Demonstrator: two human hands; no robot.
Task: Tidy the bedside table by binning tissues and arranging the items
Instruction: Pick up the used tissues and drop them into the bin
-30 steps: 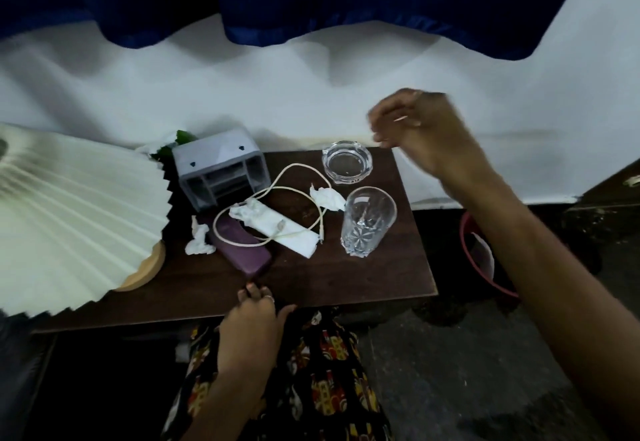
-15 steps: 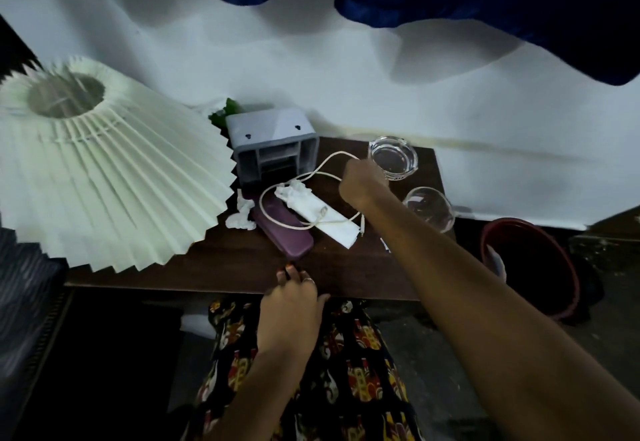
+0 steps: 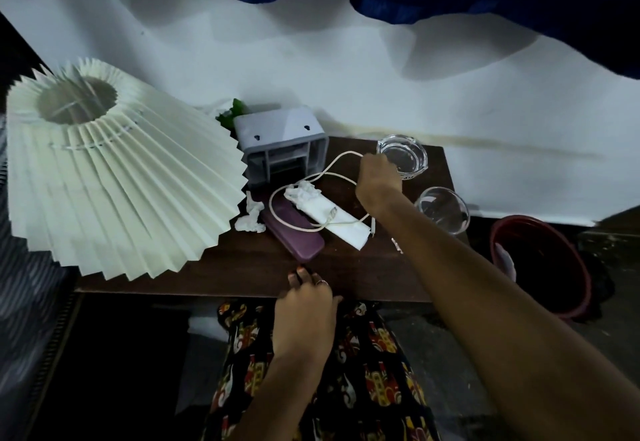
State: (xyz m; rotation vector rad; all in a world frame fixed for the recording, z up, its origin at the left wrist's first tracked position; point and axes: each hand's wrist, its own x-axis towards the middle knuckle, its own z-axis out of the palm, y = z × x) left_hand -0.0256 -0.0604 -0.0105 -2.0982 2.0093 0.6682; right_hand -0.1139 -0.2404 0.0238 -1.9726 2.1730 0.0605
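Right hand (image 3: 377, 180): fingers turned away, closed over something unseen; grip contents cannot be told
Drinking glass (image 3: 443, 210): lower part hidden behind forearm
Red bin (image 3: 540, 267): interior dark, contents unclear
Green item (image 3: 235, 111): mostly hidden behind grey organiser (image 3: 280, 142)
Lampshade (image 3: 114, 184): base hidden, left edge cut off

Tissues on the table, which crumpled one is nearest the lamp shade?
The crumpled tissue by the left end of the purple case, almost at the lamp shade rim. The other wad sits farther right, inside the cable loop.
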